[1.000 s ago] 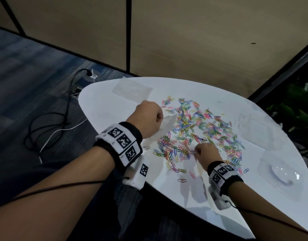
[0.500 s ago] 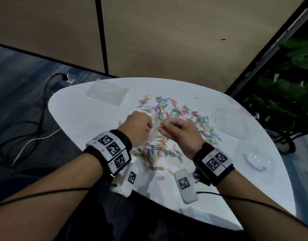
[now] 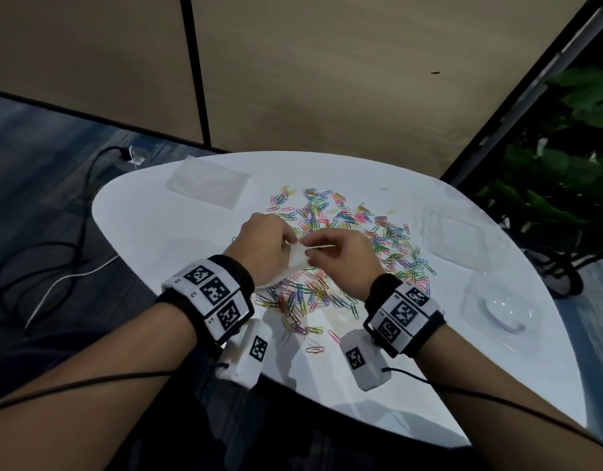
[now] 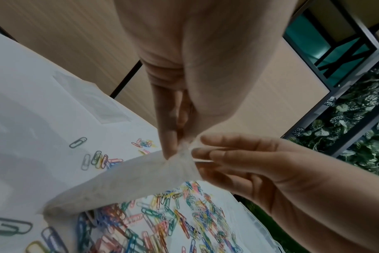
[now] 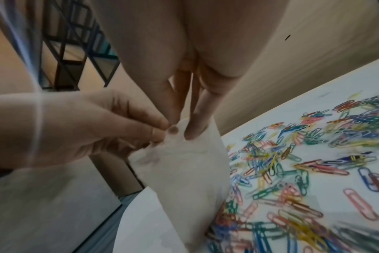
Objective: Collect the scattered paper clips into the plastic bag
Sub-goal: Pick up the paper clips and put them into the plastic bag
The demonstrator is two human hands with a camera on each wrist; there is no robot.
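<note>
A small translucent plastic bag hangs between my hands above the white table. My left hand pinches one side of its mouth. My right hand pinches the opposite rim, whose white edge shows as a thin line. In the left wrist view the left hand and right hand meet at the bag top. The right wrist view shows the right hand on the bag mouth. Several coloured paper clips lie scattered under and beyond the hands. Any clips inside the bag are hidden.
Another flat clear bag lies at the table's far left and one more at the right. A clear plastic blister tray sits near the right edge. Cables run over the floor at left; a plant stands at right.
My right hand left the clip pile on the right and came up to the bag's mouth. The left hand kept hold of the bag and lifted it slightly.
</note>
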